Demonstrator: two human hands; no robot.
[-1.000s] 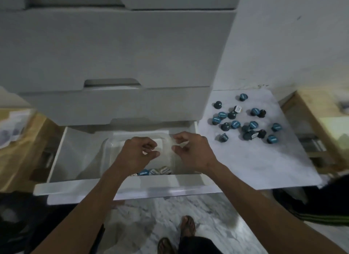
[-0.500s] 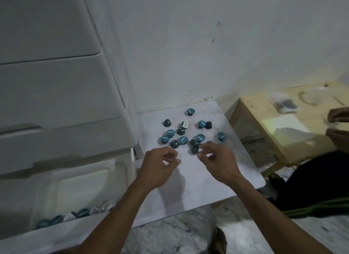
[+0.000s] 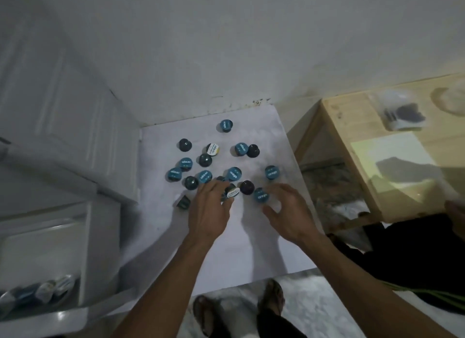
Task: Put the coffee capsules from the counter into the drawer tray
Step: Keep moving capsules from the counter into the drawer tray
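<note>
Coffee capsules, teal-lidded and dark, are scattered across the white counter at frame centre. The left hand is laid over the near edge of the cluster, its fingers curled around a white-labelled capsule. The right hand is held with fingers spread and relaxed, its fingertips just beside a teal capsule. At lower left, further capsules are seen in the open drawer tray. A wooden table is shown at right.

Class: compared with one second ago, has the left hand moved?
Yes. The left hand left the open drawer and now reaches the capsules on the counter.
</note>
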